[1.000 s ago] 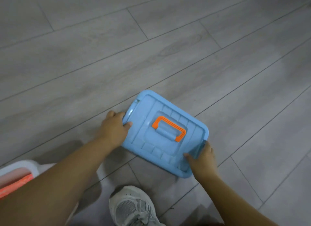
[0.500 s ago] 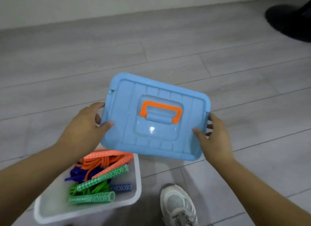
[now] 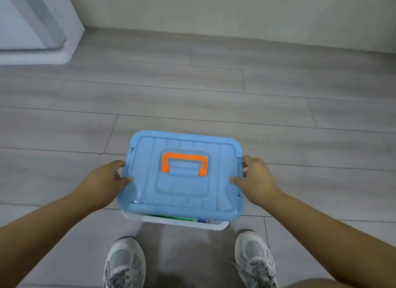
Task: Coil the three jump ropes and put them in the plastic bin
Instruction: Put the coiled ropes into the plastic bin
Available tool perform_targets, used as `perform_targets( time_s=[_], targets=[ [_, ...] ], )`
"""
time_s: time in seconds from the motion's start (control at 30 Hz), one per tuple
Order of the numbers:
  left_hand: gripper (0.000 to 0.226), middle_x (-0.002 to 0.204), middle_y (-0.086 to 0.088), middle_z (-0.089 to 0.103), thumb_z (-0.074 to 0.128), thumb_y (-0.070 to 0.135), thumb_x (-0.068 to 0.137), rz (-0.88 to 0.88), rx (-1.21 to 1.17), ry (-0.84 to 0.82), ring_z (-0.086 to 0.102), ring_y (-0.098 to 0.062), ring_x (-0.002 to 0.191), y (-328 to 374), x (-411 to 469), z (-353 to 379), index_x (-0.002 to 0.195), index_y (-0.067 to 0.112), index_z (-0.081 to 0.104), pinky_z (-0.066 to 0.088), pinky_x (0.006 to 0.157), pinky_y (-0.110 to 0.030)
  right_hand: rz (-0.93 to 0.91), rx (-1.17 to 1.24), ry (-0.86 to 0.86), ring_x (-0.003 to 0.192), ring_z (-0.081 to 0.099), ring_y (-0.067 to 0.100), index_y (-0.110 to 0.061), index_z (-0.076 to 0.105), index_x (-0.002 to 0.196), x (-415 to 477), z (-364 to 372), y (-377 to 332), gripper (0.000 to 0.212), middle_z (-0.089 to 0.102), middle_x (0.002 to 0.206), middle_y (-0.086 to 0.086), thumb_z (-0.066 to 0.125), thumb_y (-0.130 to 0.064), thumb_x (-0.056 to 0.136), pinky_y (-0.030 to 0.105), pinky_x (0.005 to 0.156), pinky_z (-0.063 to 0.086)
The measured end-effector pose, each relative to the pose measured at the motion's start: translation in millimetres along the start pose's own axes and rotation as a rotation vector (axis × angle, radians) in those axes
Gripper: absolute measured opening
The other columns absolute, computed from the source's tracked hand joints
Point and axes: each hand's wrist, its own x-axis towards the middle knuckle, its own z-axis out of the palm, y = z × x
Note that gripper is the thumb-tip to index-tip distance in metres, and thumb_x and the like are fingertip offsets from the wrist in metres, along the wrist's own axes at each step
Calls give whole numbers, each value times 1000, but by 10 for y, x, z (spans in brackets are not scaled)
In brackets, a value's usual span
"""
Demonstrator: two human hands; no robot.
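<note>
A light blue lid [image 3: 186, 193] with an orange handle [image 3: 184, 163] lies over the white plastic bin [image 3: 180, 223] on the floor in front of me. Only the bin's near rim shows below the lid. My left hand [image 3: 105, 182] grips the lid's left edge, thumb on top. My right hand [image 3: 257, 178] grips its right edge the same way. A sliver of the green and blue jump rope handles [image 3: 182, 218] shows through the gap under the lid's near edge; the remainder of the ropes is hidden.
My two grey sneakers [image 3: 125, 264] [image 3: 255, 260] stand just behind the bin. Grey plank floor [image 3: 192, 99] stretches ahead to a pale wall [image 3: 214, 13]. A white appliance or cabinet base [image 3: 34, 26] sits at the far left corner.
Both hands lifted the lid off the floor at the right, carried it left, and brought it down over the bin. The ropes, visible half a second ago, are now almost covered.
</note>
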Motion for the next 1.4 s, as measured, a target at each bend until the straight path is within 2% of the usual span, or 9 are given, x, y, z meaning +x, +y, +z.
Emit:
perform_targets(
  time_s=[0.13,0.33,0.43,0.57,0.73,0.9,1.1,1.23,1.4],
  targets=[
    [44,81,-3,62,61,29,88,-16,-27,-61,59,-21,72,-247,51,138,129,18,50,41,67,-29,32,-46,-52,99,58,28,-19,59,96,-12,284,74,28,60,101,9,71,-15,71,42,81,53],
    [49,88,-4,61,58,33,90,50,39,-131,54,-19,77,-362,116,330,134,16,45,37,70,-25,107,-48,-74,96,60,29,-14,58,101,5,489,254,32,58,104,12,68,-11,70,43,82,54],
    [51,93,-8,61,56,36,91,62,92,-138,54,-19,77,-408,175,362,137,17,44,38,70,-26,90,-41,-78,102,56,25,-18,54,114,10,538,275,40,59,107,9,65,-11,76,37,84,50],
    [47,95,-6,61,58,29,90,2,1,-175,56,-22,81,-435,200,401,134,16,46,41,73,-28,72,17,-123,95,55,17,-25,42,129,11,589,273,48,59,107,-3,56,-10,86,27,76,42],
    [47,96,-7,62,63,25,87,-52,-79,-188,60,-24,83,-398,291,434,131,14,48,48,75,-32,93,26,-73,90,61,22,-22,49,124,97,593,260,44,63,98,-1,56,-6,84,33,78,50],
    [44,92,-9,64,64,24,86,-52,-177,-167,61,-26,83,-233,584,487,126,14,51,51,79,-37,102,71,12,82,61,25,-17,53,123,422,415,192,44,62,90,2,57,1,82,35,79,51],
    [39,88,-12,67,61,20,88,8,-301,-119,65,-30,83,38,947,570,125,11,52,54,81,-42,87,113,85,95,64,30,-12,56,123,911,186,190,39,68,106,11,58,-4,85,47,90,50],
    [43,90,-13,66,58,22,90,25,-331,-89,64,-30,88,151,1184,598,131,13,51,52,86,-44,76,103,132,98,63,30,-12,59,120,1127,114,172,33,67,109,10,58,-8,87,41,89,50],
    [43,89,-7,64,55,29,92,46,-234,-100,62,-25,85,201,1381,544,133,18,50,53,80,-41,79,34,158,99,62,29,-13,59,119,1272,88,192,31,66,110,10,58,-15,88,36,87,48]
  ],
)
